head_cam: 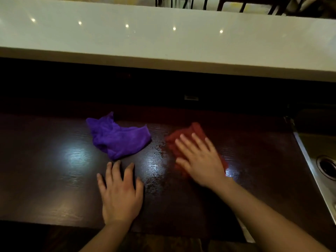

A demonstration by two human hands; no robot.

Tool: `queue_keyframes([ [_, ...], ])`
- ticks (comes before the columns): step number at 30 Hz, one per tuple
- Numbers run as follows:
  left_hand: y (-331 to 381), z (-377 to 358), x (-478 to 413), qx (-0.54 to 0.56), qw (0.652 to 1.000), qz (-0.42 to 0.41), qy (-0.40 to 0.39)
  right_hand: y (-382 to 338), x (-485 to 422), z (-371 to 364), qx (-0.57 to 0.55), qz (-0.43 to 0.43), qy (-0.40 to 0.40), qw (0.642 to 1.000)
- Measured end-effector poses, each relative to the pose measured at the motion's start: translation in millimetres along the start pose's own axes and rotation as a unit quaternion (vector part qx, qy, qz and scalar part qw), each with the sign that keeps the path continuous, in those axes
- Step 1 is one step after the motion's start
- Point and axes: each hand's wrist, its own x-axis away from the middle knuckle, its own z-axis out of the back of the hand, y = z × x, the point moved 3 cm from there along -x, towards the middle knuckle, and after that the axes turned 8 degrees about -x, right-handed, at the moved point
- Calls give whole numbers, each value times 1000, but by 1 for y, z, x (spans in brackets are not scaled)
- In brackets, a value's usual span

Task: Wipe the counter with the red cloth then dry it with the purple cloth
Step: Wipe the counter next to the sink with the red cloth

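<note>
The dark wooden counter [54,160] fills the lower half of the head view. A crumpled purple cloth [118,137] lies on it left of centre. Right of it, the red cloth [183,135] lies flat under my right hand [198,159], whose fingers are spread and pressed on it; the hand looks slightly blurred. My left hand [120,193] rests flat on the bare counter just in front of the purple cloth, fingers apart, holding nothing. A wet, shiny streak [156,160] shows on the wood between the two hands.
A raised white ledge [163,39] runs across the back above a dark recess. A steel sink [323,160] with a drain borders the counter on the right. Chair legs stand beyond the ledge.
</note>
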Motion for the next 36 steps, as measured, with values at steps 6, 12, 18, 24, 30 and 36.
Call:
queue_keyframes([
  [6,-1,2,1,3,1000,1,1,-34,-63,0,-42,-67,15,997],
  [12,-2,4,1,37,999,6,-3,-96,66,-38,-54,180,-49,981],
  [18,-4,6,3,96,995,17,13,-96,-9,-9,-53,15,-12,998],
  [24,-5,7,4,120,992,22,19,-114,56,-34,-53,186,-30,981],
  [30,-2,8,4,65,998,14,14,-5,50,3,-7,-84,29,996],
  [36,1,8,3,43,999,9,11,-33,97,-13,-14,9,-4,1000],
])
